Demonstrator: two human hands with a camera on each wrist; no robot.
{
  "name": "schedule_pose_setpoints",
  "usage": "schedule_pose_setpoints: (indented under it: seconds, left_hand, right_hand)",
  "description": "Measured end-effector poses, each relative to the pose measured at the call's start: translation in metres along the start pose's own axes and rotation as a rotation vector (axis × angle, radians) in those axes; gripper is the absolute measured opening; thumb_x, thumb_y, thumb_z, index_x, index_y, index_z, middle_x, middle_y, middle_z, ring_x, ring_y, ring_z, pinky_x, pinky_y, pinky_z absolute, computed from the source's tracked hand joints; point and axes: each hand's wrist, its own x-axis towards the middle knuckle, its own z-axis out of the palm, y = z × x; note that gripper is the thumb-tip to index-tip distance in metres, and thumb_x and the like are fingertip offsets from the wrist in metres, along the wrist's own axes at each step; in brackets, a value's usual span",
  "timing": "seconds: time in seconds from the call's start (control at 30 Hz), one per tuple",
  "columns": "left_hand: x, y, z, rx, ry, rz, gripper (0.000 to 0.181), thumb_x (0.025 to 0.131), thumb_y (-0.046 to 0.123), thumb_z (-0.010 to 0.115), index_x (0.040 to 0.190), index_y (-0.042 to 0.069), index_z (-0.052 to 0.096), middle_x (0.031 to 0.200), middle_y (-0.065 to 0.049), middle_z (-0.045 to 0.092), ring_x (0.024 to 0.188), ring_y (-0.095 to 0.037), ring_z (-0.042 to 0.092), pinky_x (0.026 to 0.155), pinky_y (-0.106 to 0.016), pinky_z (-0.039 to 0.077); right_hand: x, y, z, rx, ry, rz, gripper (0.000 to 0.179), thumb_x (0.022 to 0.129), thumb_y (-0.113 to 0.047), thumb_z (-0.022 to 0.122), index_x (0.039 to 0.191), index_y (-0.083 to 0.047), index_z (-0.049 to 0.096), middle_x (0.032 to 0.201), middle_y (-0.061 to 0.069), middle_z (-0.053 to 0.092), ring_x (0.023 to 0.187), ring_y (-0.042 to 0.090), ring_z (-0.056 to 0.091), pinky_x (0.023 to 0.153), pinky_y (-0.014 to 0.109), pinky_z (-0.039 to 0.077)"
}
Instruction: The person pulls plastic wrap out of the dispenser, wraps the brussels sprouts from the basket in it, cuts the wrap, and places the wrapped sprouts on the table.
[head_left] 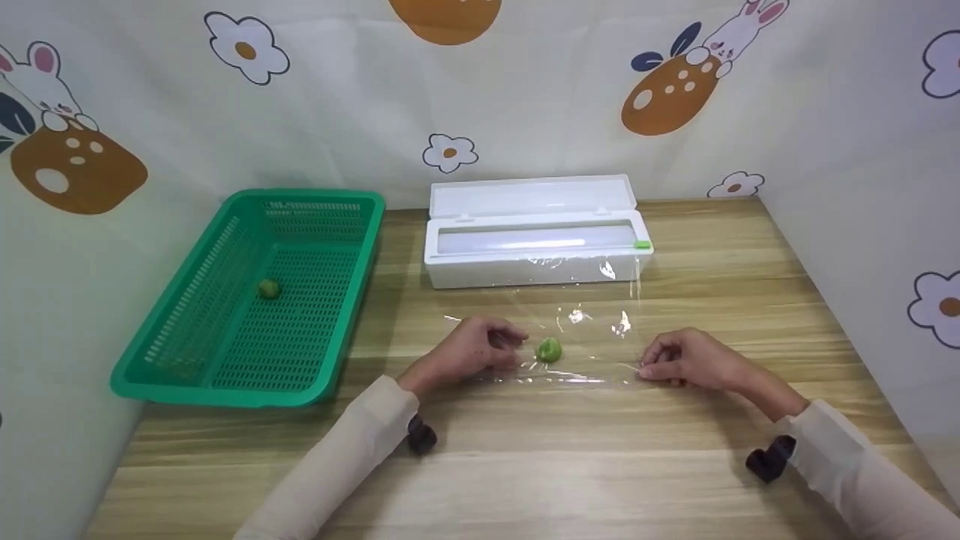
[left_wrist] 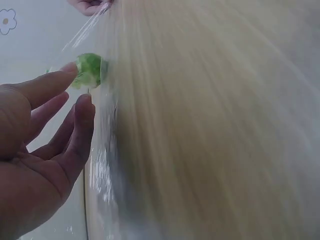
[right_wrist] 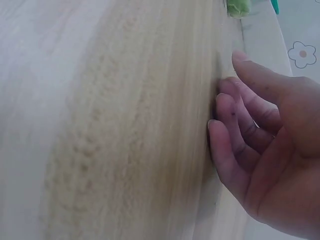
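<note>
A sheet of clear cling film [head_left: 589,319] runs from the white wrap dispenser [head_left: 517,271] toward the front of the table. Near its front edge sits a small round green vegetable [head_left: 550,350], leafy and pale on one side in the left wrist view. My left hand [head_left: 480,349] is at the film's left side, thumb and fingers apart, close beside the vegetable. At the film's front right corner, my right hand [head_left: 694,361] pinches the edge between thumb and forefinger. Its other fingers [right_wrist: 222,137] are loosely bent near the table.
On the left stands a green plastic basket [head_left: 349,322] with a similar small green vegetable [head_left: 269,289] inside. The dispenser's lid [head_left: 532,196] is raised, showing the film roll [head_left: 536,239]; a green slider [head_left: 642,244] sits at its right end. A patterned curtain [head_left: 360,97] hangs behind the wooden table [head_left: 562,465].
</note>
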Motion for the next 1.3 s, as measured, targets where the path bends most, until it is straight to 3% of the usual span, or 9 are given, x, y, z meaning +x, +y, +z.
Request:
schedule_pose_setpoints:
  seconds: [0.13,0.27,0.37,0.6,0.7,0.83,0.93,1.03,1.3]
  left_hand:
    - [-0.015,-0.005,-0.012,0.059,0.019,0.023,0.032,0.083,0.009,0.08,0.113,0.004,0.073,0.102,-0.011,0.073,0.087,-0.014,0.064,0.077,-0.024,0.055]
    - [-0.029,-0.01,-0.022,0.125,0.034,0.062,0.032,0.08,0.012,0.084,0.11,0.004,0.074,0.098,-0.011,0.074,0.088,-0.017,0.066,0.08,-0.028,0.056]
    - [-0.038,-0.016,-0.029,0.182,0.044,0.107,0.033,0.078,0.015,0.086,0.107,0.005,0.075,0.098,-0.011,0.073,0.091,-0.021,0.067,0.083,-0.034,0.057]
    - [-0.053,-0.03,-0.041,0.384,0.025,0.158,0.04,0.071,0.03,0.091,0.105,0.014,0.077,0.099,0.0,0.071,0.094,-0.015,0.061,0.083,-0.028,0.051]
    - [-0.056,-0.032,-0.043,0.475,-0.001,0.183,0.041,0.07,0.036,0.091,0.104,0.019,0.078,0.101,0.003,0.066,0.098,-0.014,0.056,0.085,-0.03,0.047]
    - [-0.057,-0.037,-0.043,0.53,0.004,0.259,0.029,0.074,0.03,0.089,0.098,0.017,0.08,0.1,0.0,0.064,0.1,-0.018,0.056,0.087,-0.032,0.048]
    - [-0.056,-0.04,-0.043,0.541,0.025,0.31,0.016,0.081,0.023,0.085,0.093,0.015,0.081,0.095,-0.002,0.067,0.097,-0.019,0.059,0.085,-0.032,0.049]
    - [-0.055,-0.04,-0.043,0.496,0.043,0.329,0.009,0.085,0.019,0.081,0.092,0.014,0.081,0.09,-0.002,0.071,0.091,-0.017,0.063,0.082,-0.029,0.051]
    - [-0.054,-0.039,-0.046,0.305,0.061,0.257,0.008,0.087,0.015,0.078,0.093,0.011,0.08,0.088,-0.002,0.074,0.082,-0.005,0.061,0.073,-0.019,0.051]
  right_hand:
    - [-0.003,-0.004,-0.001,-0.01,0.047,0.002,0.026,0.087,-0.03,0.078,0.095,-0.006,0.071,0.079,0.006,0.071,0.06,0.01,0.058,0.051,0.023,0.05]
    - [-0.006,-0.01,0.0,-0.037,0.149,-0.008,0.024,0.085,-0.028,0.08,0.09,-0.007,0.069,0.079,0.005,0.072,0.06,0.009,0.057,0.052,0.022,0.05]
    - [-0.008,-0.012,0.003,-0.074,0.183,-0.068,0.021,0.083,-0.025,0.082,0.088,-0.009,0.07,0.079,0.002,0.069,0.065,0.006,0.056,0.056,0.02,0.049]
    - [-0.009,-0.006,0.015,-0.146,0.129,-0.243,0.023,0.078,-0.026,0.085,0.095,-0.014,0.074,0.092,0.0,0.07,0.082,0.006,0.062,0.075,0.021,0.054]
    - [-0.008,-0.002,0.018,-0.18,0.111,-0.286,0.023,0.077,-0.027,0.086,0.095,-0.016,0.075,0.093,-0.001,0.068,0.083,0.008,0.061,0.075,0.021,0.055]
    - [-0.006,-0.001,0.019,-0.235,0.106,-0.315,0.016,0.079,-0.026,0.084,0.092,-0.019,0.077,0.092,-0.003,0.066,0.083,0.007,0.059,0.076,0.022,0.054]
    - [-0.005,0.001,0.02,-0.253,0.122,-0.321,0.008,0.082,-0.023,0.082,0.089,-0.022,0.078,0.09,-0.007,0.066,0.084,0.004,0.059,0.077,0.022,0.053]
    - [-0.004,0.001,0.02,-0.246,0.142,-0.339,0.006,0.084,-0.02,0.08,0.088,-0.023,0.078,0.088,-0.009,0.068,0.084,0.002,0.061,0.079,0.022,0.054]
    - [-0.001,-0.005,0.014,-0.178,0.141,-0.302,0.006,0.088,-0.021,0.076,0.091,-0.016,0.075,0.087,-0.006,0.073,0.081,0.0,0.063,0.076,0.02,0.054]
